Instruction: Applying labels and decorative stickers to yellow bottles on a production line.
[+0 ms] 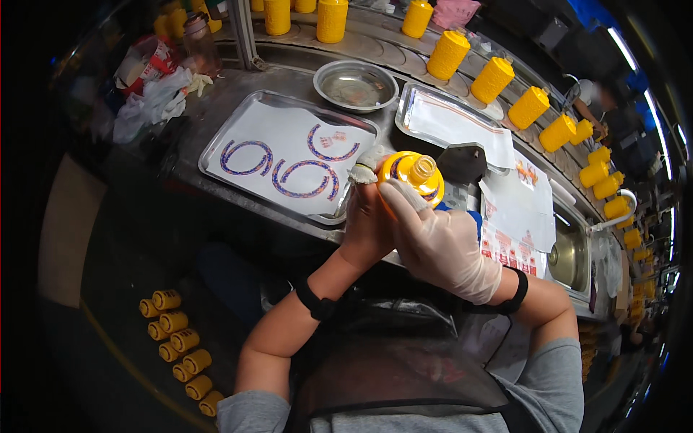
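A yellow bottle [412, 167] with a clear glass neck stands tilted between my hands above the worktable's front edge. A patterned blue and orange band lies round its shoulder. My left hand [367, 222], with white covers on some fingertips, is closed round the bottle's left side. From the right, my right hand [449, 249] in a thin white glove presses its fingers against the bottle's near shoulder; its other fingers are curled. Left of the bottle, a metal tray [214, 144] holds a white sheet with several curved blue and orange strips [247, 157] and small reddish pieces [333, 138].
Behind are a round metal bowl [319, 85] and a second tray [406, 119] with white paper. A dark grey block [463, 164] and printed sheets [517, 206] lie right, beside a sink [570, 254]. Yellow bottles [448, 55] line the conveyor; others [185, 340] are on the floor.
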A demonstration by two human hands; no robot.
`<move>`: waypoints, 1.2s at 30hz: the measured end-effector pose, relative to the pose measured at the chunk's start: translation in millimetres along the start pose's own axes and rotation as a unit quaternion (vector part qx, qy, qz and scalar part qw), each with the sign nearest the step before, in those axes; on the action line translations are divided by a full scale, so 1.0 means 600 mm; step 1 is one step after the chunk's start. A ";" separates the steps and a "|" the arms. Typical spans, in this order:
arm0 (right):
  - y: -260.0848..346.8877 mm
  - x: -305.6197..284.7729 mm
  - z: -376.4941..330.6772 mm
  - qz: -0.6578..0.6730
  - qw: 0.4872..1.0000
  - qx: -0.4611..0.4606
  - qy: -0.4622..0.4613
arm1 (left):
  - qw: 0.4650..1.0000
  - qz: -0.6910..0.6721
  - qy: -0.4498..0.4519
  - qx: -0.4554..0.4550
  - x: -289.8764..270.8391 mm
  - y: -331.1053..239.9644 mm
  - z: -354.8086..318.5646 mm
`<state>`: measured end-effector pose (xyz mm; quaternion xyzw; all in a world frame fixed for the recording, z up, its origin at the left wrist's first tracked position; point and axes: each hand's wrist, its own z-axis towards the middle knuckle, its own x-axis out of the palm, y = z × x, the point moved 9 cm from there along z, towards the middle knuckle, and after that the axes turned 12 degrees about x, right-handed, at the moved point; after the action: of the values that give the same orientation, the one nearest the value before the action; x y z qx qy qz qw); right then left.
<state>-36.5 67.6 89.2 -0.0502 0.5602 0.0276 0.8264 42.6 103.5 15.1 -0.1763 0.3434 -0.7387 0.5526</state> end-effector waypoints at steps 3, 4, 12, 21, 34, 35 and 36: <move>0.010 0.004 0.025 -0.069 0.997 0.021 0.004 | 0.999 -0.025 -0.019 -0.010 -0.003 -0.007 -0.004; 0.011 0.009 0.033 -0.070 0.997 0.023 0.003 | 0.999 -0.034 -0.025 -0.020 -0.005 -0.001 -0.009; 0.012 0.001 0.005 -0.049 0.999 -0.005 -0.004 | 0.992 0.098 -0.046 0.066 -0.016 -0.021 -0.009; -0.015 0.011 -0.058 0.099 0.993 0.066 -0.019 | 0.992 0.119 -0.027 0.034 -0.023 -0.024 -0.008; -0.073 0.031 -0.080 0.385 0.887 0.254 -0.016 | 0.996 0.092 -0.004 -0.024 -0.019 -0.008 -0.009; -0.083 0.042 -0.083 0.430 0.862 0.270 -0.007 | 0.995 0.099 -0.021 -0.009 -0.028 -0.014 -0.005; -0.087 0.036 -0.076 0.430 0.860 0.271 0.025 | 0.995 0.098 -0.021 -0.011 -0.031 -0.011 -0.007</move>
<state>-65.2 10.3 55.4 0.4215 0.5317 0.2263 0.6989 41.5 123.5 19.2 -0.1638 0.3555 -0.6731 0.6275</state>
